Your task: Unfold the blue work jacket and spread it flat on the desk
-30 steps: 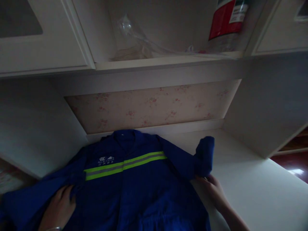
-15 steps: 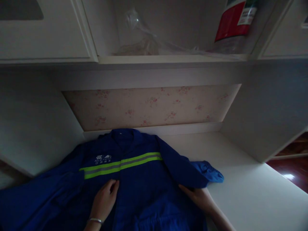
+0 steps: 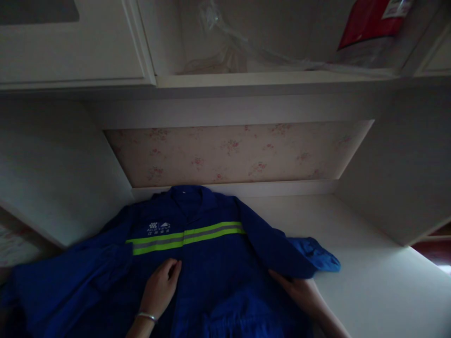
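Head view: we are looking down at a blue work jacket (image 3: 211, 263) that is lying front up on the white tabletop (image 3: 369, 272), with its collar (image 3: 188, 195) pointing toward the back wall. A yellow-green and grey reflective stripe (image 3: 186, 237) is running across its chest, and a small white logo (image 3: 158, 228) is sitting just above the stripe on one side.

Our left hand (image 3: 160, 288) is resting on the jacket's front just below the stripe, near the middle closure, with the fingers loosely curled onto the cloth; we cannot tell whether it is pinching any fabric. A thin bracelet (image 3: 146, 317) is showing at that wrist. Our right hand (image 3: 299, 291) is lying at the jacket's edge, right below the sleeve (image 3: 282, 249) that is folded across toward the tabletop, and we cannot tell whether it is gripping the cloth or only touching it. That sleeve's cuff (image 3: 324, 258) is lying on the bare tabletop. The other sleeve (image 3: 59, 286) is spreading out toward the near corner, in deep shadow.

Behind the jacket, floral wallpaper (image 3: 232, 152) is covering the recess wall. Above it, a shelf (image 3: 275, 77) is carrying clear plastic wrapping (image 3: 225, 42) and a red and white package (image 3: 373, 21).
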Demonstrator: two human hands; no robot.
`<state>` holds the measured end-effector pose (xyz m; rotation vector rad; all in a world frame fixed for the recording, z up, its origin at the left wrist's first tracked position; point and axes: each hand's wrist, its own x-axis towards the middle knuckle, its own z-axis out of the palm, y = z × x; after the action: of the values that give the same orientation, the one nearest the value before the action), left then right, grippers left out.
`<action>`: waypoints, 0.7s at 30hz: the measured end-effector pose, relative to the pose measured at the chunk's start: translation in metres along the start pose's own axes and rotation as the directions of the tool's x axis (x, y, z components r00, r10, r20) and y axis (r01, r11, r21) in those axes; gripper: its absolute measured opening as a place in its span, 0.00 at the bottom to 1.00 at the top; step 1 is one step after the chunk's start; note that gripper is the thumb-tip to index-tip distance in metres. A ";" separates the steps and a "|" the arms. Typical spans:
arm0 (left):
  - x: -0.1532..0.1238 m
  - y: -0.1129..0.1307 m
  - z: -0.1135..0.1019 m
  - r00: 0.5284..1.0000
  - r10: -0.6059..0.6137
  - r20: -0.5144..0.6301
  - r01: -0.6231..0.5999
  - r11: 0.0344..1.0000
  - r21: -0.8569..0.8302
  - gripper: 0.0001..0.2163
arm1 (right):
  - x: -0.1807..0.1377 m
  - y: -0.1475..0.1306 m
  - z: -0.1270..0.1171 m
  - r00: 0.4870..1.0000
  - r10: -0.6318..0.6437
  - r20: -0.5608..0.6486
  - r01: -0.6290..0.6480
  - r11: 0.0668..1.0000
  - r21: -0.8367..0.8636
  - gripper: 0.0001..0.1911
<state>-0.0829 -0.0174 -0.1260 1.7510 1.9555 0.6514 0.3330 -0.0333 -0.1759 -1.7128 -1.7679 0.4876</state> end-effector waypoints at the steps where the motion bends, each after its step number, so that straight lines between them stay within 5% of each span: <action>1: 0.000 0.000 0.000 1.000 -0.001 0.003 0.001 1.000 -0.002 0.15 | 0.000 -0.001 -0.001 1.000 0.006 -0.002 -0.006 1.000 -0.003 0.29; 21: -0.002 0.002 -0.002 1.000 0.018 -0.017 -0.018 1.000 -0.002 0.14 | 0.000 -0.003 0.001 0.998 0.046 -0.029 -0.043 0.993 0.114 0.30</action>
<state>-0.0821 -0.0191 -0.1228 1.7697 1.9519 0.6761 0.3308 -0.0330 -0.1745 -1.6750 -1.6507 0.5657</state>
